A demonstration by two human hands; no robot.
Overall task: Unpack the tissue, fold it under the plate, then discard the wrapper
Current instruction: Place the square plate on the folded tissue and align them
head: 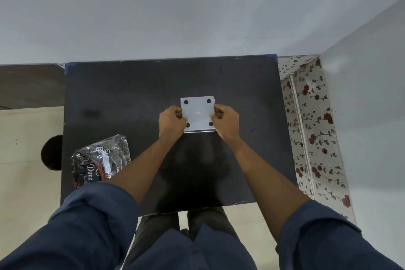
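Note:
A square white plate (198, 113) with a black dot at each corner is held at the middle of the black table (131, 98). My left hand (172, 121) grips its left edge and my right hand (225, 119) grips its right edge. A thin white strip, which looks like the folded tissue (199, 131), shows along the plate's near and right edges, just beneath it. The crumpled clear and black wrapper (100, 158), printed "Dove", lies at the table's near left, left of my left forearm.
The table stands against a grey wall. A dark round object (52, 152) sits on the pale floor by the table's left edge. A flowered surface (311, 129) runs along the right side. My legs are below the near edge.

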